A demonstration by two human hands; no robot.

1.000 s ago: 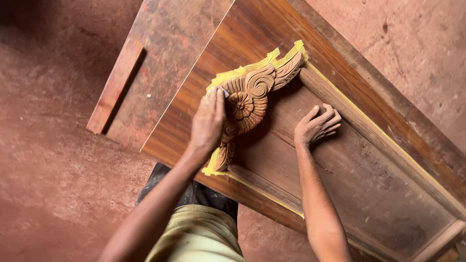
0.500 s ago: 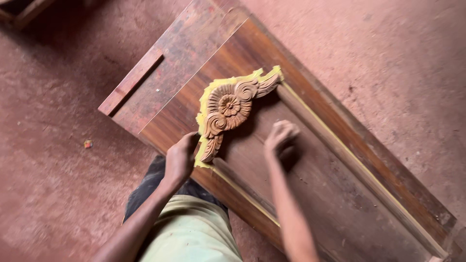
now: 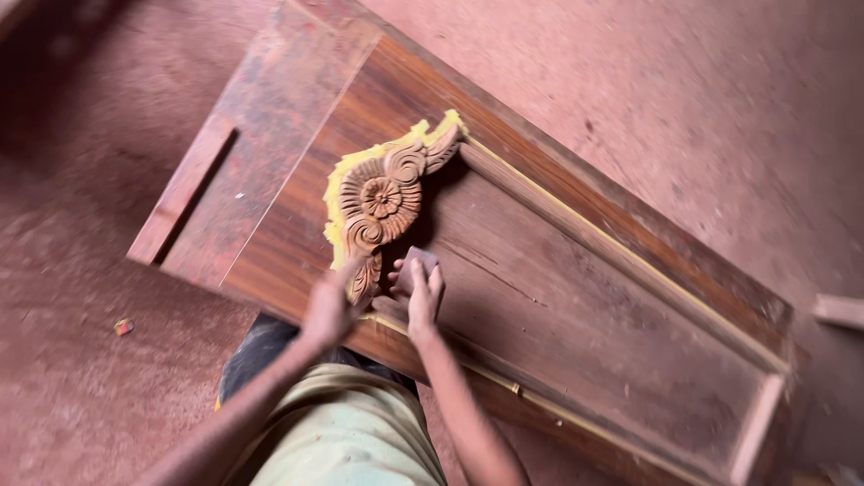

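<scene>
Wooden carving (image 3: 382,200), edged with yellow filler, is touched at its lower end by the left hand (image 3: 329,306), nothing gripped. A small block (image 3: 417,265) is clasped against the door (image 3: 576,306) by the right hand (image 3: 421,301).

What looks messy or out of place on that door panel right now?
Yellow glue has squeezed out unevenly along the outer edge of the carved floral corner piece and shows along the panel moulding. Nothing looks cracked or askew.
</scene>
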